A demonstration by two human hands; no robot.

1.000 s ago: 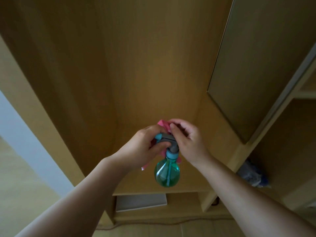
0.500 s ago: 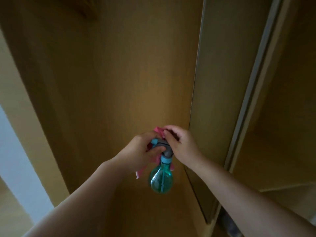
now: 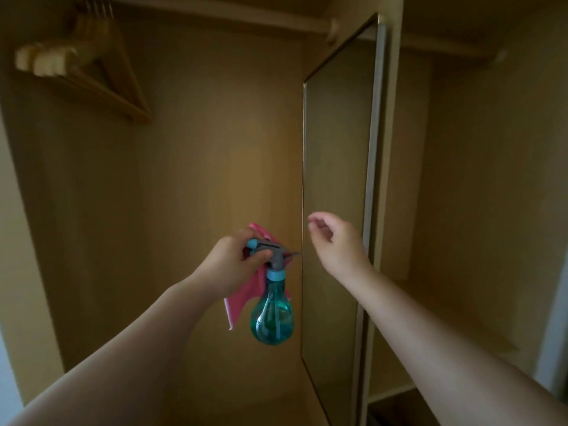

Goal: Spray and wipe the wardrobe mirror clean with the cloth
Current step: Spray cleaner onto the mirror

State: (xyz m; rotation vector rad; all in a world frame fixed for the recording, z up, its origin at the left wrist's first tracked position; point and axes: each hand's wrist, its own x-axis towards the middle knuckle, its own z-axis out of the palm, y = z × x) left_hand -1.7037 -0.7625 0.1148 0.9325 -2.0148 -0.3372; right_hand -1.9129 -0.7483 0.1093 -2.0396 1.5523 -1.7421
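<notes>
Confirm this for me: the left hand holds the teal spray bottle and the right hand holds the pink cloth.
Wrong about the cloth. The head view shows the pink cloth in the left hand, bunched together with the teal spray bottle. The right hand holds nothing; its fingers are loosely curled in front of the mirror.

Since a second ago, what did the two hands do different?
The right hand let go of the spray bottle and moved right, toward the mirror. It now holds nothing, fingers loosely curled. The camera tilted up, so the wooden hangers came into view. The left hand still grips the bottle's head, with the pink cloth bunched behind it.
</notes>
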